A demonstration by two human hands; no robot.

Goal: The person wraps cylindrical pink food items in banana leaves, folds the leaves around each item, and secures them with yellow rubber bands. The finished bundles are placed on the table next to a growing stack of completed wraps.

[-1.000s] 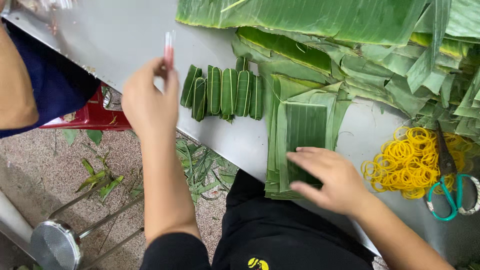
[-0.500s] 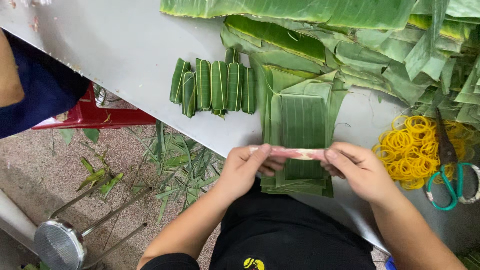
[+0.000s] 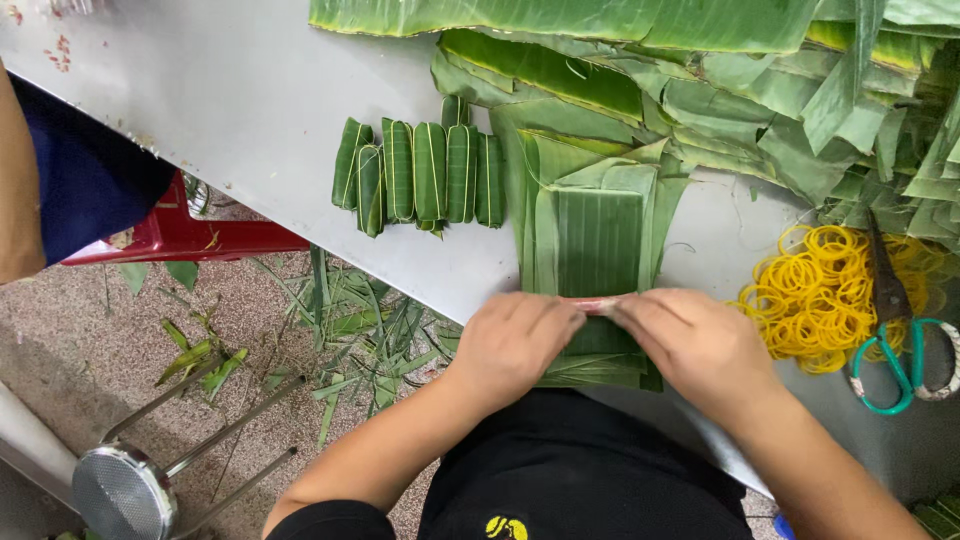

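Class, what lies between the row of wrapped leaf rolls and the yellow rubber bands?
In the head view, a stack of flat banana leaf pieces.

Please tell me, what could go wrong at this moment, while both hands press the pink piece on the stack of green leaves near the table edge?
1. The leaf stack overhangs the table edge under the left hand and right hand; it might slide off.
2. The pink piece is thin and mostly covered; it could slip sideways.
3. The scissors lie close to the right forearm, on the rubber bands; a bump is possible.
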